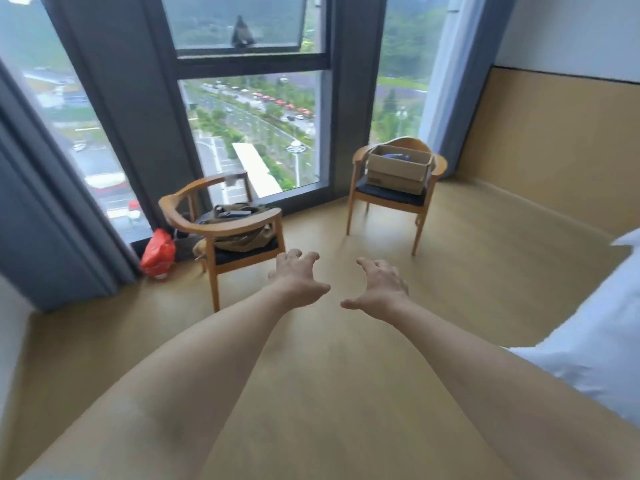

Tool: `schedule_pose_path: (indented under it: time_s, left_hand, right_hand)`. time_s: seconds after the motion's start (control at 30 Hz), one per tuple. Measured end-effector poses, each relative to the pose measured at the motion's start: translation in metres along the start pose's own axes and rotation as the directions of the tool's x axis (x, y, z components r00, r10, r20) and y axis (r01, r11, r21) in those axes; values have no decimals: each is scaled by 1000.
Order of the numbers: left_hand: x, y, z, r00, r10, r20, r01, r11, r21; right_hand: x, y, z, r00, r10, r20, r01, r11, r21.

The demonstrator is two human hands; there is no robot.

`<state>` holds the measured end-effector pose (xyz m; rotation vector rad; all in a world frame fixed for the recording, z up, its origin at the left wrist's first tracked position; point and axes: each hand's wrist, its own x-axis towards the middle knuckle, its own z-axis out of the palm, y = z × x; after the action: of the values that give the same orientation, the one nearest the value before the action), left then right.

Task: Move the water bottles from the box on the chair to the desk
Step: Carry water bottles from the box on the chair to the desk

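- Head view: the left hand (pixel 298 275) and the right hand (pixel 379 284) reach out in front, over the bare floor (pixel 311 393). The fingers on both hands are spread and a bit bent. They hold nothing.
- The box (pixel 398 168) sits on the far chair (pixel 394 197), well past the fingertips and off to the right of them. It is open on top. Something dark and purple shows inside, but it is too small to say if it is a bottle.
- A nearer chair (pixel 221 233) with a bag (pixel 239 225) on it stands just past the left fingers.
- I think this is the start: getting to the box. No bottle is picked up yet.
- Next, the hands need to get close to the box and go in from the top.
- The desk is not in view.
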<state>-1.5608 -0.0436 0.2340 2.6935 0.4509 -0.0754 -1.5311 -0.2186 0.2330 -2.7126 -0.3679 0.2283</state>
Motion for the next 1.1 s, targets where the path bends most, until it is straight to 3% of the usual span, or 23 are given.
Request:
schedule_pose_path:
  time_s: [0.13, 0.33, 0.67, 0.83, 1.1]
  left_hand:
    - [84, 26, -5, 995, 104, -3, -104, 995, -15]
    - [178, 64, 26, 974, 205, 99, -201, 979, -45]
    - [388, 141, 40, 969, 235, 74, -239, 970, 45]
    - [497, 196, 23, 964, 263, -29, -263, 965, 20]
    - [626, 240, 50, 954, 300, 30, -301, 953, 30]
  right_hand:
    - [59, 15, -16, 995, 84, -50, -82, 996, 40]
    - [143, 53, -20, 975, 219, -40, -215, 972, 92]
    - [340, 111, -50, 974, 212, -84, -195, 964, 180]
    - [439, 132, -97, 972, 214, -101, -192, 963, 191]
    - [565, 167, -118, 966, 252, -51, -240, 955, 174]
